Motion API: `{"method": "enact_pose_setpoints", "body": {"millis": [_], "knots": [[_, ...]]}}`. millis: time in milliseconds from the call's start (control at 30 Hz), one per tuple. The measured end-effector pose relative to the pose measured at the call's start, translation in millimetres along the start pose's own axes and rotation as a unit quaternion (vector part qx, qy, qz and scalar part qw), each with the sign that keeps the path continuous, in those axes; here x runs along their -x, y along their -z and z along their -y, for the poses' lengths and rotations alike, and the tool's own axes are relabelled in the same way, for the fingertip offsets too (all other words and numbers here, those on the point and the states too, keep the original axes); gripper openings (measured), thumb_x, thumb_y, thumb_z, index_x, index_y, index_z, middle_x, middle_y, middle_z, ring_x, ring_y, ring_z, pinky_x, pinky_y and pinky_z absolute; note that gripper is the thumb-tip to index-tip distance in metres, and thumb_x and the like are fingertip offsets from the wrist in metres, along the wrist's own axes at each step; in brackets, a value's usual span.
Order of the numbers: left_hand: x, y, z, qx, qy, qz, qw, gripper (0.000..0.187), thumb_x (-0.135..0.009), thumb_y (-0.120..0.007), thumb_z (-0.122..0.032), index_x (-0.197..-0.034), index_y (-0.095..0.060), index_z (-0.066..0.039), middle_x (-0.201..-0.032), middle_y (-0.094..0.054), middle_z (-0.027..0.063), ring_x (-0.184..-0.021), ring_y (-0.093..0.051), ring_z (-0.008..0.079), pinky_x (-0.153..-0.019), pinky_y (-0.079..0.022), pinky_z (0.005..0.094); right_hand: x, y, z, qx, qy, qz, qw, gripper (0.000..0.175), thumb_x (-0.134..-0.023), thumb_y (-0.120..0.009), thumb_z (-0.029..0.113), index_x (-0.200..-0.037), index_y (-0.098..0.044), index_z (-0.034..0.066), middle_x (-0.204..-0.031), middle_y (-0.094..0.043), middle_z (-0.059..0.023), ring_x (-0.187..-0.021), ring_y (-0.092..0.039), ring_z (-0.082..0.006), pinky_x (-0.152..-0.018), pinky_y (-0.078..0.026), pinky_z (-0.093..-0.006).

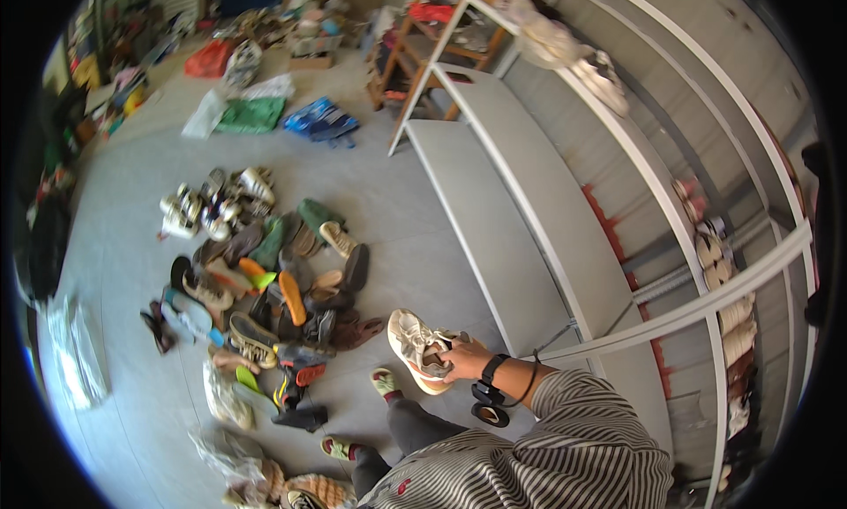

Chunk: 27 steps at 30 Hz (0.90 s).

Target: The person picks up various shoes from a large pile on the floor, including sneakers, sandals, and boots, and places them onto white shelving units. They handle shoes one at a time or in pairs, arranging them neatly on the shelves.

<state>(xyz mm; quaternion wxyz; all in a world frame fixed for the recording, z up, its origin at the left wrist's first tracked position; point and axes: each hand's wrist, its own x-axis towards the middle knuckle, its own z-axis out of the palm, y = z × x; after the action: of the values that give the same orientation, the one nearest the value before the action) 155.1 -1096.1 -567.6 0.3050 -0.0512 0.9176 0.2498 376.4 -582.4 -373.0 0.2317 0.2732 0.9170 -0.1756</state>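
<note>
My right hand (458, 362) grips a white lace-up sneaker (410, 343) by its collar, its toe towards the upper left. The sneaker has an orange-pink patch on its side. Part of what may be a second shoe shows behind my fingers, but I cannot tell. The sneaker is held above the grey floor, left of the near end of the metal shelf rack (483, 231). My left hand is out of view. To the left of the held sneaker lies a loose pile of shoes, with a brown-soled sneaker (251, 340) and an orange insole (291, 298) among them.
White sneakers (182, 214) are grouped beyond the pile. A black shoe (490, 414) lies below my wrist. Shoes (599, 82) stand on an upper shelf. A blue bag (322, 120) and a green bag (251, 115) lie further off. Clear plastic (76, 353) lies at the left.
</note>
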Motion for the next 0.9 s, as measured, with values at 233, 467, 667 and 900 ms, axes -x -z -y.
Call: {"method": "enact_pose_setpoints", "body": {"millis": [233,467,667,900], "knots": [[-22.8,-20.3,-198.0,-0.086,-0.121,0.055,0.987,0.023,-0.08,-0.067,-0.023,-0.084,-0.056,-0.003,-0.075,-0.055,0.0076,-0.067,-0.051,0.0211,-0.065,-0.046,0.0373,113.7,125.9,-70.1,-0.19,-0.027,0.01,0.981,0.052,-0.063,-0.075,0.045,-0.1,-0.067,0.0103,-0.109,-0.055,-0.0181,-0.103,-0.053,-0.0351,-0.081,-0.046,-0.0425],[-0.6,-69.8,-332.4,-0.189,-0.178,0.093,0.961,0.026,-0.081,-0.067,-0.026,-0.088,-0.058,-0.003,-0.078,-0.057,0.0084,-0.07,-0.054,0.0232,-0.069,-0.048,0.0394,233.1,235.4,-133.1,-0.071,0.063,-0.294,0.951,0.041,-0.066,-0.076,0.033,-0.097,-0.063,0.0095,-0.093,-0.051,-0.0125,-0.081,-0.057,-0.0285,-0.069,-0.047,-0.0371],[-3.1,-90.7,-426.1,-0.265,-0.211,0.116,0.934,0.029,-0.082,-0.067,-0.029,-0.091,-0.061,-0.002,-0.08,-0.059,0.009,-0.072,-0.056,0.025,-0.072,-0.05,0.0413,320.4,309.6,-158.6,-0.015,-0.079,-0.526,0.847,0.035,-0.063,-0.076,0.031,-0.087,-0.061,0.0112,-0.094,-0.051,-0.0115,-0.078,-0.057,-0.0301,-0.065,-0.048,-0.0383],[-17.3,-160.8,-521.1,-0.348,-0.328,0.014,0.878,0.032,-0.082,-0.067,-0.034,-0.092,-0.062,-0.003,-0.08,-0.061,0.009,-0.073,-0.058,0.0254,-0.075,-0.051,0.0417,331.8,341.3,-199.4,0.067,-0.384,-0.555,0.735,0.036,-0.063,-0.077,0.024,-0.092,-0.061,0.0084,-0.097,-0.054,-0.0135,-0.076,-0.059,-0.0322,-0.065,-0.048,-0.0386]]}}
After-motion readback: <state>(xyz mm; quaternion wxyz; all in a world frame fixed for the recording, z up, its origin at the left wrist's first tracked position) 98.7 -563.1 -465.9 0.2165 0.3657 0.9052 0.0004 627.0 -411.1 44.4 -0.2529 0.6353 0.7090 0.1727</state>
